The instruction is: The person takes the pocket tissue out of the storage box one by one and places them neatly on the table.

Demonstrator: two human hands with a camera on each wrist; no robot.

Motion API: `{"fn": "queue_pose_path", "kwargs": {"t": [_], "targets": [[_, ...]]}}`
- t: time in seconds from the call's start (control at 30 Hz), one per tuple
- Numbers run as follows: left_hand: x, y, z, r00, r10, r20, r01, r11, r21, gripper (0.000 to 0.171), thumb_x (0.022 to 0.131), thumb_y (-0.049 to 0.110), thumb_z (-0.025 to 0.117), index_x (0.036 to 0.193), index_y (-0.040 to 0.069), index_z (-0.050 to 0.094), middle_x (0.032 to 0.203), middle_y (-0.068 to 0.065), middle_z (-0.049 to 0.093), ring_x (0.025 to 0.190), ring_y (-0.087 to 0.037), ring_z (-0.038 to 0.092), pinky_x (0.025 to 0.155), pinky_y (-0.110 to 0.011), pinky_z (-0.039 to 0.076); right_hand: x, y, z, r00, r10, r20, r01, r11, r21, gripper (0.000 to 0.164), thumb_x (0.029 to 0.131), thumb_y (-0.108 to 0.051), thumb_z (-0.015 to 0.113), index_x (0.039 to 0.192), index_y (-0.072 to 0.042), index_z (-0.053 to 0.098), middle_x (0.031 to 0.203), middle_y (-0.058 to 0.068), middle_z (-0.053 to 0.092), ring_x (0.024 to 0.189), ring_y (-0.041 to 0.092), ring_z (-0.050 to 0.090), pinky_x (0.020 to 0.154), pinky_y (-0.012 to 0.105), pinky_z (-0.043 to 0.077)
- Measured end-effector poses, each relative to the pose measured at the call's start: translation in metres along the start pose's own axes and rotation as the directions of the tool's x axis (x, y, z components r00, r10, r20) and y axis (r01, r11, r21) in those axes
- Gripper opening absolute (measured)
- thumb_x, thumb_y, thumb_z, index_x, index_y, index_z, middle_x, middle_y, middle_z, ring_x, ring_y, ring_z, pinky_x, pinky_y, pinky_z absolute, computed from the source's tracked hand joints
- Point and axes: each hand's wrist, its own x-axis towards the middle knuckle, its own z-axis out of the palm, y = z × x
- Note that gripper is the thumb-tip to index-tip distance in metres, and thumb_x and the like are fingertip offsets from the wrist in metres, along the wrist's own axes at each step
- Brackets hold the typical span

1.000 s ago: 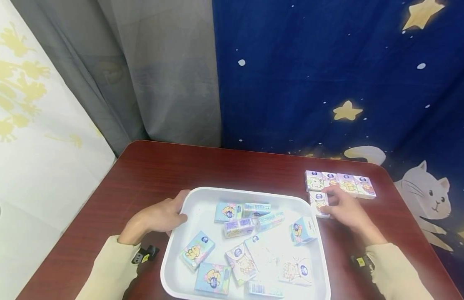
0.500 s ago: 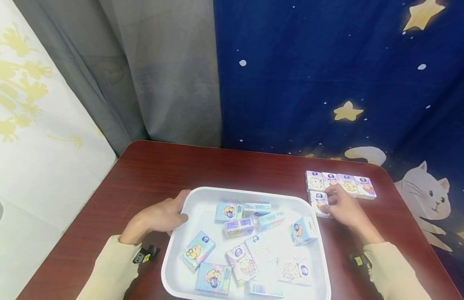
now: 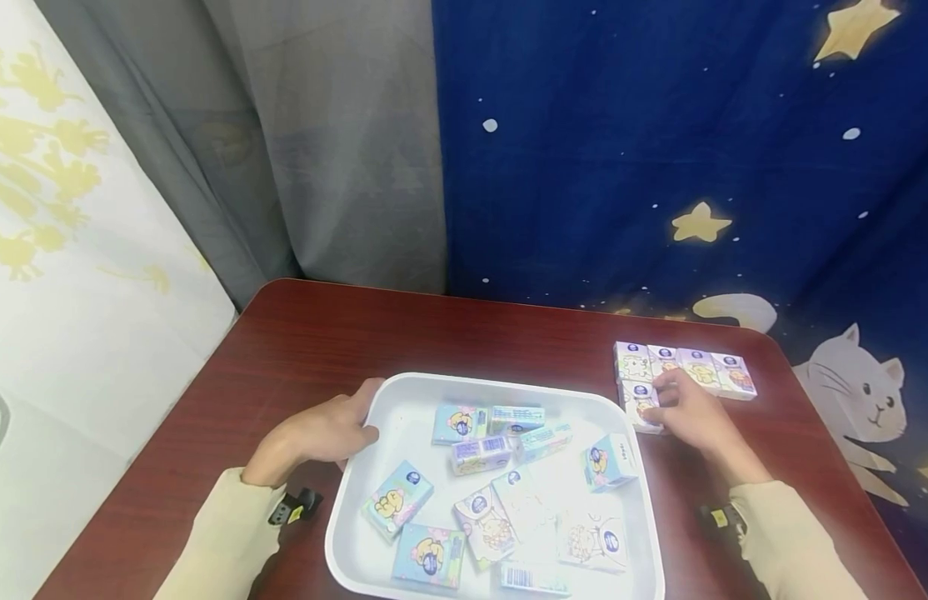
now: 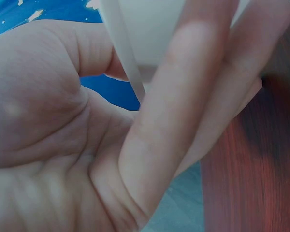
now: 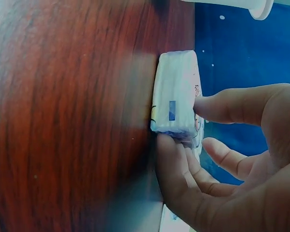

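Observation:
My left hand (image 3: 317,433) grips the left rim of a white plastic tray (image 3: 501,386), thumb over the inside and fingers beneath the outside. The left wrist view shows the fingers curled against the tray wall (image 4: 135,29). Several small tissue packs lie scattered in the tray, among them a blue one (image 3: 398,500) and a purple one (image 3: 481,455). At the right, my right hand (image 3: 692,417) pinches a white-and-purple tissue pack (image 3: 639,400) that lies on the table. In the right wrist view, the thumb is on this pack's (image 5: 176,92) printed face and fingers are at its side.
Just behind the held pack, a row of several tissue packs (image 3: 698,368) lies side by side near the table's far right corner. The dark red table (image 3: 314,342) ends at a grey curtain (image 3: 351,167) and a blue starry curtain (image 3: 569,167).
The view has shifted very slightly. My right hand stays on the same tissue pack, which sits a touch closer against the row. The left hand and tray hold still.

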Motion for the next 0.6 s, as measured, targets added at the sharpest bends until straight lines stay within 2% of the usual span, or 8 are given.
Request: {"fn": "queue_pose_path", "kwargs": {"t": [0.13, 0.23, 0.37, 0.5, 0.6], "targets": [[0.000, 0.000, 0.000, 1.000, 0.000, -0.001, 0.000, 1.000, 0.001, 0.075, 0.100, -0.005, 0.060, 0.163, 0.003, 0.021, 0.098, -0.013, 0.071, 0.070, -0.022, 0.076, 0.051, -0.043, 0.064, -0.001, -0.002, -0.003, 1.000, -0.019, -0.021, 0.018, 0.999, -0.036, 0.050, 0.094, -0.014, 0.080, 0.130, 0.009, 0.055, 0.126, 0.040, 0.067, 0.113, 0.055, 0.068, 0.092, 0.064, 0.057], [0.001, 0.000, 0.000, 1.000, 0.004, -0.002, -0.004, 1.000, 0.002, 0.075, 0.099, -0.005, 0.060, 0.163, 0.002, 0.021, 0.099, -0.014, 0.071, 0.070, -0.022, 0.076, 0.051, -0.043, 0.064, -0.003, -0.007, -0.006, 0.998, -0.049, -0.039, 0.047, 0.998, -0.049, 0.044, 0.095, -0.015, 0.079, 0.126, 0.008, 0.057, 0.122, 0.037, 0.069, 0.112, 0.055, 0.068, 0.093, 0.066, 0.055], [0.001, 0.000, 0.000, 1.000, 0.002, -0.004, -0.002, 1.000, 0.012, 0.076, 0.100, -0.005, 0.060, 0.163, 0.003, 0.020, 0.099, -0.014, 0.071, 0.070, -0.022, 0.076, 0.051, -0.042, 0.064, -0.009, -0.021, -0.009, 0.993, -0.102, -0.060, 0.098, 0.993, -0.065, 0.038, 0.095, -0.015, 0.080, 0.122, 0.004, 0.060, 0.116, 0.032, 0.072, 0.108, 0.050, 0.070, 0.088, 0.061, 0.057], [0.001, -0.001, 0.000, 1.000, -0.001, -0.004, 0.001, 1.000, 0.018, 0.076, 0.100, -0.005, 0.060, 0.163, 0.003, 0.019, 0.098, -0.014, 0.071, 0.070, -0.022, 0.076, 0.052, -0.042, 0.064, -0.020, -0.041, -0.011, 0.985, -0.159, -0.060, 0.154, 0.985, -0.075, 0.037, 0.093, -0.014, 0.081, 0.121, 0.001, 0.063, 0.116, 0.028, 0.073, 0.105, 0.045, 0.071, 0.084, 0.053, 0.057], [0.001, -0.001, 0.000, 1.000, 0.003, -0.002, -0.003, 1.000, 0.017, 0.075, 0.100, -0.005, 0.060, 0.163, 0.002, 0.019, 0.099, -0.014, 0.071, 0.070, -0.022, 0.076, 0.052, -0.042, 0.064, -0.030, -0.060, -0.010, 0.978, -0.204, -0.048, 0.201, 0.977, -0.066, 0.034, 0.091, -0.010, 0.081, 0.119, 0.000, 0.065, 0.117, 0.025, 0.073, 0.095, 0.037, 0.071, 0.080, 0.048, 0.057]]}}
